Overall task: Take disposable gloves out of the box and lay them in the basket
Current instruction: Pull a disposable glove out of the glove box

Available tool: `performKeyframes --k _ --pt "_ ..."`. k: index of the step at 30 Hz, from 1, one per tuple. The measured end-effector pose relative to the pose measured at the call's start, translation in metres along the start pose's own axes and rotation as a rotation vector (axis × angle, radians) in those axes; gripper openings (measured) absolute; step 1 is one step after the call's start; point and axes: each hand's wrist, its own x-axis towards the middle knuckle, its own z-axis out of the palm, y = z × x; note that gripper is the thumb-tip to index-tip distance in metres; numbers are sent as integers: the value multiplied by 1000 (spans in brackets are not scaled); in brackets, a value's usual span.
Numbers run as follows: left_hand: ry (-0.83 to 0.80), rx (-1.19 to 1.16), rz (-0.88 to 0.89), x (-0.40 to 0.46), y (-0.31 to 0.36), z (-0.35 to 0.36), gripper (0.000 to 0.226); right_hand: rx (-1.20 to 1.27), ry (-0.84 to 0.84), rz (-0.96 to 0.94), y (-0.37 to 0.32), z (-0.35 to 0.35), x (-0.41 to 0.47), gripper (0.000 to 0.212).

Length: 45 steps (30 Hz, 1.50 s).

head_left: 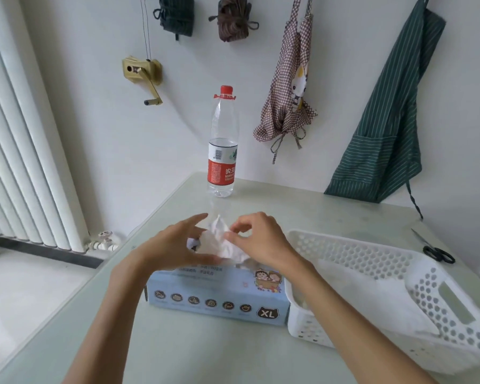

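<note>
bright, even daylight | soft faint shadows | hands slightly blurred | wide-angle bending at edges

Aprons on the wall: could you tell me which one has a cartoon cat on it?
The checked apron, left of the striped green apron, which is plain.

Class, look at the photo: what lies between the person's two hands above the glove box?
In the head view, a crumpled clear disposable glove rises from the box between the left hand and right hand.

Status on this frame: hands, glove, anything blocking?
Right hand pinching glove above box. Left hand open beside it, fingers straight. Basket right of box, path clear.
</note>
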Motion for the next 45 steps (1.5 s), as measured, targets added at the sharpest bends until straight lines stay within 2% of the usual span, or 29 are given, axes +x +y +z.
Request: performKeyframes --k 2,6,9,12,14,16,19,22,24,27,29,31,34,36,37,38,40,42,45 --pt "15 14 -11 0 -7 0 90 191 90 26 1 -7 2 14" --pt "60 24 55 6 -14 2 31 303 94 -35 0 -22 -2 8" --pt "44 50 65 6 -14 3 17 324 218 -87 0 -43 -4 11" --pt "39 44 78 5 -12 1 20 299 202 -123 -2 -61 -8 15" --pt "14 49 80 4 -10 -3 43 313 267 -135 -2 -72 -12 16" --pt "62 19 98 0 -2 -8 57 321 267 -150 -1 -82 -15 13" --pt "181 -144 237 -10 27 -19 69 325 233 -172 0 -95 -20 12" --pt "90 -213 335 -15 65 -30 88 352 269 -211 -8 -101 -17 14" --pt "56 -211 356 -6 93 -32 80 337 272 -215 -14 -110 -18 13" --pt "31 -237 379 9 124 -30 36 267 210 -161 -12 -116 -20 6" --pt "34 -200 367 13 135 -27 14 286 198 -87 -6 -123 -28 7" --pt "35 -239 320 13 145 -23 11 378 184 30 1 -133 -41 18" --pt "32 -427 265 11 165 -12 11 613 41 203 19 -139 -65 55" --pt "53 -519 242 11 180 -5 11 727 -52 234 34 -133 -82 77" --pt "72 -548 234 12 187 -2 14 739 -78 247 39 -128 -90 82" --pt "95 -573 232 12 192 0 16 734 -91 263 44 -122 -96 81" --pt "138 -618 232 13 202 3 17 707 -68 287 53 -115 -106 64" --pt "170 -646 219 16 204 5 18 735 49 316 60 -116 -111 38" --pt "211 -595 198 17 189 6 10 795 210 317 71 -129 -114 14"
